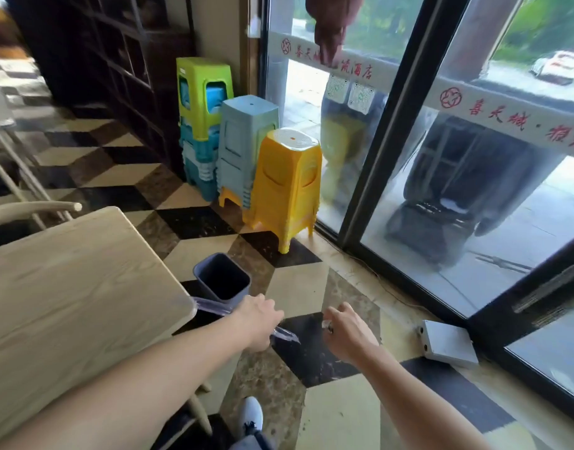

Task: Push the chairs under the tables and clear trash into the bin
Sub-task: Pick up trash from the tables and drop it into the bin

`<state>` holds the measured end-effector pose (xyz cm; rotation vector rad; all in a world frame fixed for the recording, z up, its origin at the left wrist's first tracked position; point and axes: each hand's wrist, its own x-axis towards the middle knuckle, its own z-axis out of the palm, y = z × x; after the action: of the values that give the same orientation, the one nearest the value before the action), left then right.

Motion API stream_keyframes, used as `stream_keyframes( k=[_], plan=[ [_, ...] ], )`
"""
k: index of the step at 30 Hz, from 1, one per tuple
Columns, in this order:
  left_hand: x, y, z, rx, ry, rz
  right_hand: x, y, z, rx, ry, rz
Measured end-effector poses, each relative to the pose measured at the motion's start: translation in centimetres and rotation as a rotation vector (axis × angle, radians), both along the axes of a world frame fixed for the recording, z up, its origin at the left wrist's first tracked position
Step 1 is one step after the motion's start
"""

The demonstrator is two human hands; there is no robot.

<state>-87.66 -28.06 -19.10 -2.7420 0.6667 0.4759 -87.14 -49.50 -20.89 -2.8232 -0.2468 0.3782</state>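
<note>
Left grip: the left grip (258, 315) is reaching out past the bench's near right corner, fingers curling round a clear plastic strip (212, 307).
Right grip: the right grip (347, 329) is hovering just right of the left one, fingers curling in. Something small and clear is glinting at its fingertips, but I cannot tell whether it is pinching anything.
Trash: the strip is running through the left fist, one end poking left over the bin's near edge, the other sticking out to the right above the floor.
Handling: it is looking very light, thin and floppy, likely slick. A pinch near the middle is suiting it better than a hold on one end, since loose ends are apt to flutter and miss the opening.
Bin: the small grey bin (243, 292) is standing open on the floor just beyond the left grip, beside the bench corner.
Bench: the pale wooden bench (84, 287) is filling the near left.
Chair: a pale chair (35, 209) is showing its curved back rail at the bench's far edge.
Far: stacks of plastic stools (285, 186) are standing against the glass door (473, 157).
Judgement: the drop into the bin is looking close at hand.
</note>
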Motion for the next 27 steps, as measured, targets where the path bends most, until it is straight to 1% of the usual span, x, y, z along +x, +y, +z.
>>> stream_keyframes(
  k=[3,8,14,19,22,27],
  plan=[
    [5.3,1.1,-1.5,-0.018,-0.011,0.019,5.1,0.9,-1.2,-0.032,0.028,0.015],
    [14.1,5.6,-3.3,-0.005,0.025,0.073,15.6,5.0,-2.7,-0.071,0.101,0.124],
    [21.9,12.3,-3.8,0.005,0.095,0.287,26.2,11.5,-4.3,-0.037,0.186,0.249],
    [27.3,16.6,-6.5,0.035,0.155,0.452,33.1,16.6,-6.9,-0.009,0.287,0.383],
    [31.0,17.9,-7.9,0.032,0.199,0.487,38.2,19.3,-9.2,0.000,0.369,0.444],
    [36.4,19.2,-9.4,0.024,0.241,0.509,46.4,22.8,-11.8,0.008,0.441,0.528]
  ],
)
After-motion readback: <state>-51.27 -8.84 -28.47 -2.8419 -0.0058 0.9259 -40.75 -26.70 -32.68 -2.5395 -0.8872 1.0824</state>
